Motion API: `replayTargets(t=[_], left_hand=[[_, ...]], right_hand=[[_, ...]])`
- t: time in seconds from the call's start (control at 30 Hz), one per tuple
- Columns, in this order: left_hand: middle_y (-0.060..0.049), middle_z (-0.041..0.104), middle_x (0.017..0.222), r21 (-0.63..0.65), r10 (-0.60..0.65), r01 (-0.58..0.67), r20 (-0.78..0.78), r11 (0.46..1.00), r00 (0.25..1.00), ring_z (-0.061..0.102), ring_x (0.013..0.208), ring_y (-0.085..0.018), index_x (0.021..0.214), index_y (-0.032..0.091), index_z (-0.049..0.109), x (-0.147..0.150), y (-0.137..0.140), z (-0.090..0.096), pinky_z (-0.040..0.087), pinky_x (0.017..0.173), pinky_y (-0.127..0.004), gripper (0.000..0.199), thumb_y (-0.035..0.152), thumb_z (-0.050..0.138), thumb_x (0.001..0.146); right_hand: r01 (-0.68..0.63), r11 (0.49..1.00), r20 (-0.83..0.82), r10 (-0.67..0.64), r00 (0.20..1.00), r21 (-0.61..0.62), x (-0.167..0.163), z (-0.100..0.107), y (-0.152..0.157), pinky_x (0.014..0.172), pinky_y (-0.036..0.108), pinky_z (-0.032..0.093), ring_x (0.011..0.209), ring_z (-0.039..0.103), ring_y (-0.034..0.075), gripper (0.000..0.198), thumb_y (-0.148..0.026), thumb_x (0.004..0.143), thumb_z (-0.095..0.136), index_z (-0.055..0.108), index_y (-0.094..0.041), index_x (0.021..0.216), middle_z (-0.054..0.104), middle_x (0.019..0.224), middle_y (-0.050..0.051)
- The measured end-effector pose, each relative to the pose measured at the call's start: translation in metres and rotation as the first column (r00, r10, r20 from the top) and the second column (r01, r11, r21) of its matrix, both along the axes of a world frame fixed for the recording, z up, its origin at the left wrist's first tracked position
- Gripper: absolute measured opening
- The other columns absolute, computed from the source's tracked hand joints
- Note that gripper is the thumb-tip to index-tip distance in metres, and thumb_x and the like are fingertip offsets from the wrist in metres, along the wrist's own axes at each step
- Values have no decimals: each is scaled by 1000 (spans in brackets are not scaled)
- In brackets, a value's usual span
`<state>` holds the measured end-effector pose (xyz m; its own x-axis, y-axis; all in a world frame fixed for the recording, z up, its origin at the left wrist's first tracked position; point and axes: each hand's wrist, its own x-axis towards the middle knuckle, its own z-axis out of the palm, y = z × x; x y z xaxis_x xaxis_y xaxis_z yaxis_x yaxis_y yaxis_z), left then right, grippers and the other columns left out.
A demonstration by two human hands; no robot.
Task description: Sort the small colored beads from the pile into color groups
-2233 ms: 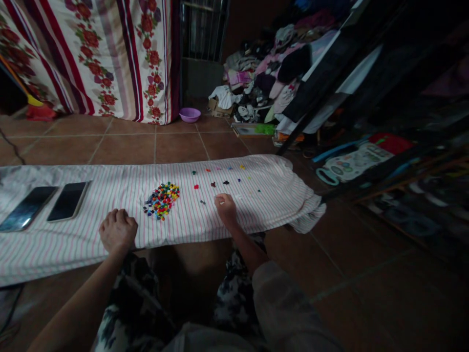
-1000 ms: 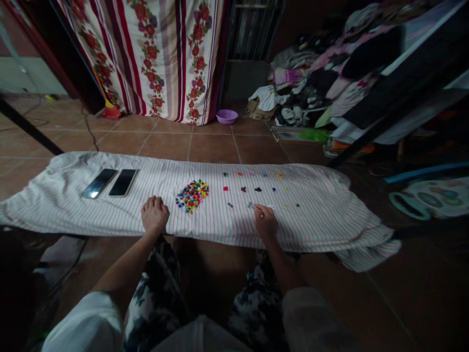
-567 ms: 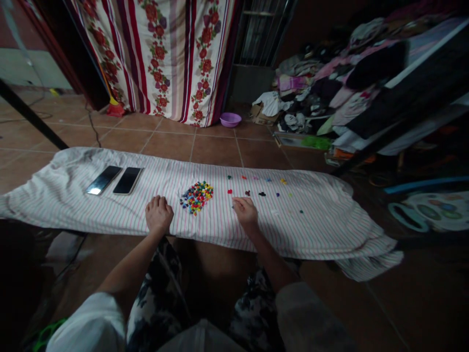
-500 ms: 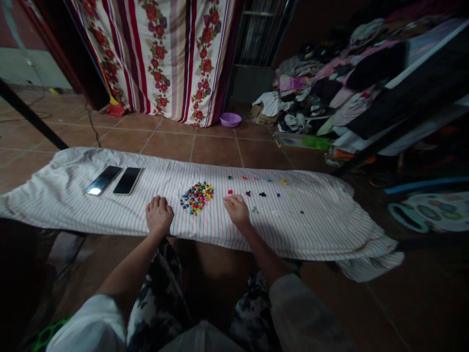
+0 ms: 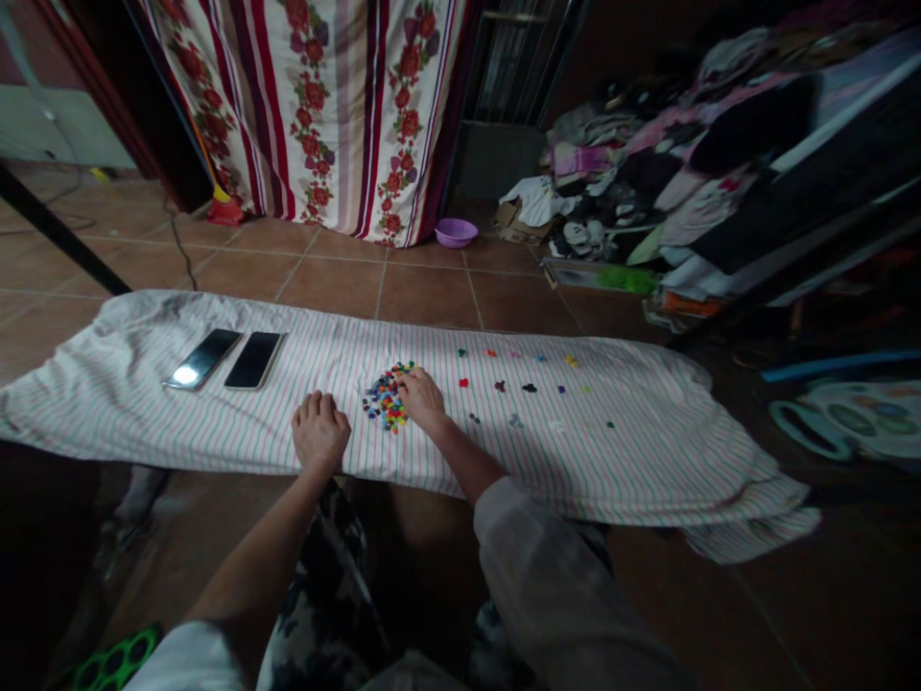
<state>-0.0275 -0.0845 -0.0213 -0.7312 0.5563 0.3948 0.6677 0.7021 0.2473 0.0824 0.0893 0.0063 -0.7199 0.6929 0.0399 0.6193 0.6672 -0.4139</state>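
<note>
right hand (image 5: 422, 395) apparently touches the pile of small coloured pieces (image 5: 391, 411).

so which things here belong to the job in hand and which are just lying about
Seemingly part of the job: pile of small coloured pieces, right hand at it; rows of pieces; striped cloth.
Seemingly just lying about: two phones; purple bowl; clothes heap; broom.

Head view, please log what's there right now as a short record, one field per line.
left hand: resting on the striped cloth, near its front edge
right hand: fingers at the mixed-colour pile of small pieces; hold unclear
right of pile: red cluster, yellow cluster and other small colour groups, set apart
devices: dark-screened phone beside glare-lit phone
floor beyond: purple bowl near floral curtain
</note>
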Motion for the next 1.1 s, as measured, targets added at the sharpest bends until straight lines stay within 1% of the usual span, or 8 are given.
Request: replayTargets(t=[0.13,0.33,0.43,0.53,0.63,0.7,0.9,1.1], left_hand=[[-17,60,132,7,-4,4,-15,1000,1000,50,126,-30,118,11,62,0,0,-2,35,105,-44,36,22,42,90],[-16,60,132,23,-4,5,-13,1000,1000,50,127,-30,118,12,62,0,0,-3,34,106,-44,36,23,43,89],[-16,60,132,25,-4,4,-18,1000,1000,51,125,-30,118,12,62,0,0,-2,35,104,-44,36,23,42,89],[-16,61,131,31,-6,6,-24,1000,1000,51,124,-29,117,12,62,0,0,-2,35,104,-43,36,23,41,89],[-16,61,131,39,-6,7,-25,999,1000,51,125,-30,117,12,62,0,0,-2,35,103,-43,36,23,42,89],[-16,61,130,42,-10,11,-22,999,1000,51,125,-30,117,12,63,0,-1,-3,34,104,-44,37,23,42,89],[-17,61,129,39,-9,10,-16,999,1000,52,123,-30,117,11,63,-1,-2,-3,35,103,-44,38,24,41,89],[-18,61,129,44,-22,23,-22,999,1000,52,122,-31,116,12,63,-1,-3,-4,35,102,-45,37,25,39,90]], right_hand=[[-3,1000,3,3,1000,3,-3,-1,0,92,29,44,106,55,20,24,-17,90,52,71,-25,102,61,110,7],[2,998,-200,-13,980,-56,-2,-8,-2,89,29,48,96,61,18,20,-18,89,54,71,-25,96,65,106,4],[20,990,-341,-67,938,-138,-1,-13,-2,86,29,50,90,64,16,21,-18,88,54,70,-27,98,69,103,1],[12,968,-465,-131,876,-250,2,-20,-3,82,28,53,87,67,15,21,-21,89,53,69,-29,100,72,94,-2],[6,944,-539,-194,820,-330,8,-28,-4,77,28,55,81,69,15,22,-26,90,51,69,-30,102,73,89,-3],[24,936,-563,-232,793,-352,15,-33,-5,75,28,56,77,69,15,22,-28,90,51,69,-30,102,73,88,-3],[130,938,-612,-310,728,-321,52,-38,-3,81,31,56,83,69,16,21,-27,86,51,68,-27,98,74,93,-1],[265,949,-642,-312,700,-172,106,-36,10,85,34,53,88,67,19,25,-26,83,47,69,-22,95,72,95,5]])
